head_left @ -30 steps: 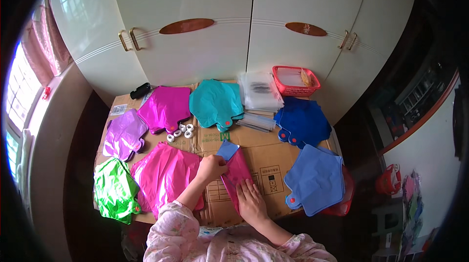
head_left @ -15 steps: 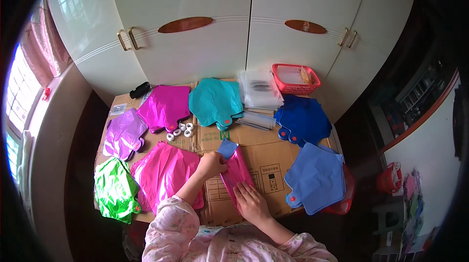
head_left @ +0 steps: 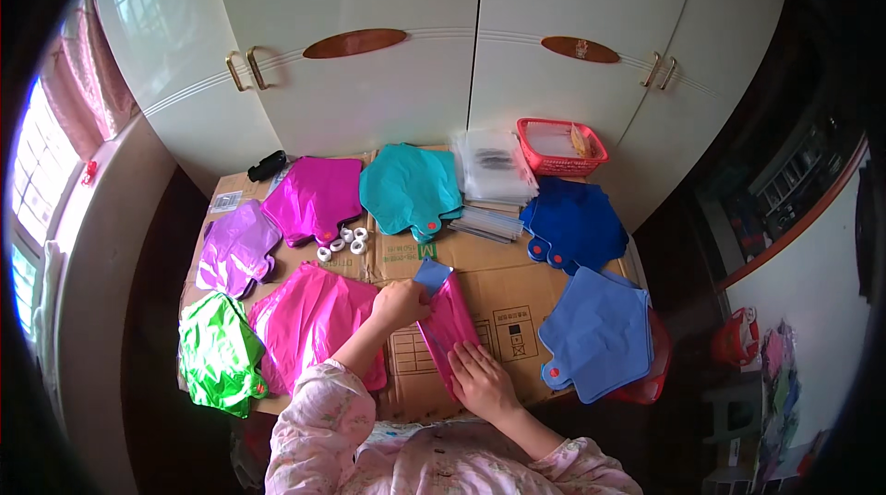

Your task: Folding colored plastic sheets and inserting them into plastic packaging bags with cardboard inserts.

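A bright pink foil sheet [head_left: 449,306], folded into a long narrow strip, lies slantwise on the cardboard-covered table in front of me. A small blue piece [head_left: 433,274] shows at its far end. My left hand [head_left: 402,302] is closed at the strip's left edge near that blue piece, its fingertips partly hidden. Lower on the strip, my right hand [head_left: 482,381] lies flat with fingers stretched out, pressing on its right side. Left of my left forearm is a stack of flat pink foil shapes [head_left: 314,324].
Around the table lie stacks of flat shapes: green [head_left: 220,352], lilac [head_left: 238,246], magenta [head_left: 314,198], teal [head_left: 408,186], dark blue [head_left: 574,218] and light blue [head_left: 598,333]. Small white rolls [head_left: 358,247], clear plastic sleeves [head_left: 494,167] and a red basket [head_left: 565,163] sit toward the back.
My right hand has slid slightly nearer to me and to the right along the pink strip. My left hand keeps its place at the far end.
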Action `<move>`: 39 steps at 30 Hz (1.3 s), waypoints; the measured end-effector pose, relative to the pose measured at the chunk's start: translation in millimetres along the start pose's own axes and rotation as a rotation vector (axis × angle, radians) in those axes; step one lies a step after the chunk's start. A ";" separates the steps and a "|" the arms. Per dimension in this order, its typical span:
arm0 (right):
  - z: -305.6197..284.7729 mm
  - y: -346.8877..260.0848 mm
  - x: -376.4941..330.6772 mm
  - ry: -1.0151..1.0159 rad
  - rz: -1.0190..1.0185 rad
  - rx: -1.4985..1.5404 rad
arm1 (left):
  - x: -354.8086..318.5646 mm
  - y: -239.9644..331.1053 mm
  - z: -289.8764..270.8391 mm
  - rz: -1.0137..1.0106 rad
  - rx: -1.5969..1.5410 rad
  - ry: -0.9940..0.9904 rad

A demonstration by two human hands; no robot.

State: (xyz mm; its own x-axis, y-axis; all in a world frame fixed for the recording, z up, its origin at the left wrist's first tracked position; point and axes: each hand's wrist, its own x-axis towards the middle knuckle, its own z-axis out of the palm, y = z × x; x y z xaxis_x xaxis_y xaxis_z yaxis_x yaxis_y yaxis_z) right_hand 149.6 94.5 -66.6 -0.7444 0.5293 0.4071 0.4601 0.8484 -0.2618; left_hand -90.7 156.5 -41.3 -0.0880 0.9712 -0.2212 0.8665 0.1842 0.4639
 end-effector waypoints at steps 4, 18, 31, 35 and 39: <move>-0.5 0.2 0.5 -0.003 -0.009 0.015 | 3.5 -7.1 2.6 -0.010 -0.027 -0.017; 2.0 3.0 -1.6 0.006 -0.003 0.061 | 3.4 -7.8 0.6 0.043 -0.170 0.036; -16.4 10.9 25.5 -0.160 0.016 0.054 | 0.0 -8.4 5.9 0.096 -0.174 0.083; -6.2 15.3 18.2 0.019 -0.043 0.048 | -7.5 8.1 5.2 0.160 -0.042 0.164; 0.9 16.3 17.3 0.072 -0.066 0.043 | -22.3 22.5 25.7 0.861 -0.063 0.120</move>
State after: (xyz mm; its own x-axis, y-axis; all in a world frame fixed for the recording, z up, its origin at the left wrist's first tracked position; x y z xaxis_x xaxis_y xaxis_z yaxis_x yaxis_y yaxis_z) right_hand 143.8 117.5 -64.6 -0.7349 0.4727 0.4862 0.3890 0.8812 -0.2687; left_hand -56.6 135.1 -48.0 0.5309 0.7852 0.3187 0.6271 -0.6170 0.4754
